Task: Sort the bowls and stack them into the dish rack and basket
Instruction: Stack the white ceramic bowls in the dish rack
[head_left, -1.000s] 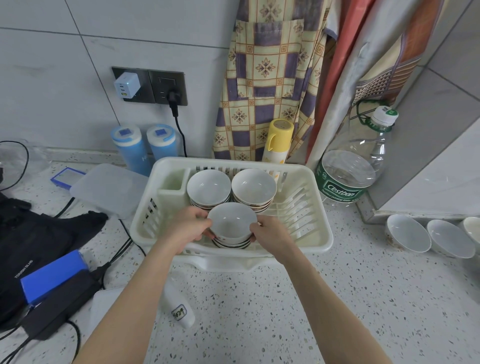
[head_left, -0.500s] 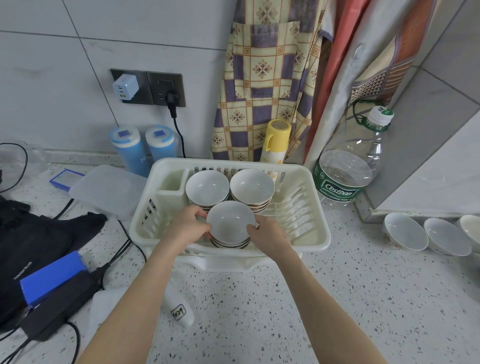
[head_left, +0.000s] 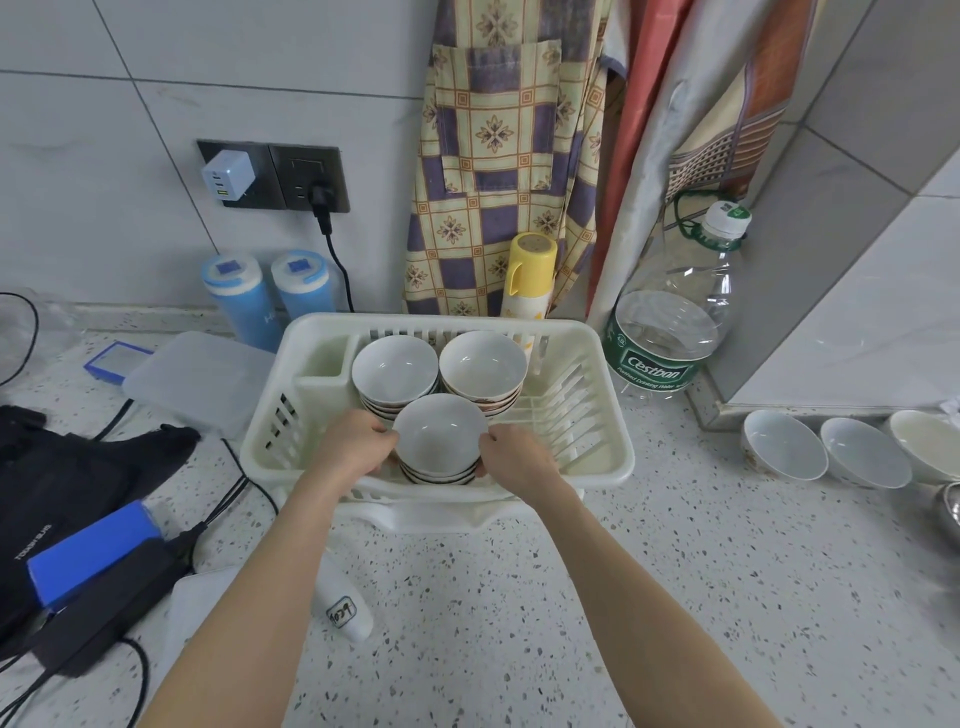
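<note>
Speckled tabletop (head_left: 623, 597) carries the cream plastic dish rack (head_left: 618, 457) at centre frame; the nearest stack of white bowls (head_left: 440, 441) is pinched by left hand (head_left: 353, 447) and right hand (head_left: 511, 457), best lowered level and released evenly.

A single wide-angle camera worn on the person's head looks forward and down over a speckled tabletop (head_left: 675, 597) toward a tiled wall. Both forearms reach in from the bottom edge, placing the viewpoint close above the dish rack (head_left: 613, 447), which sits near the centre of the frame. The wide lens bends straight lines at the edges, taking in a wall socket (head_left: 306, 176) upper left and a row of bowls (head_left: 784, 452) far right. No second view is given.
</note>
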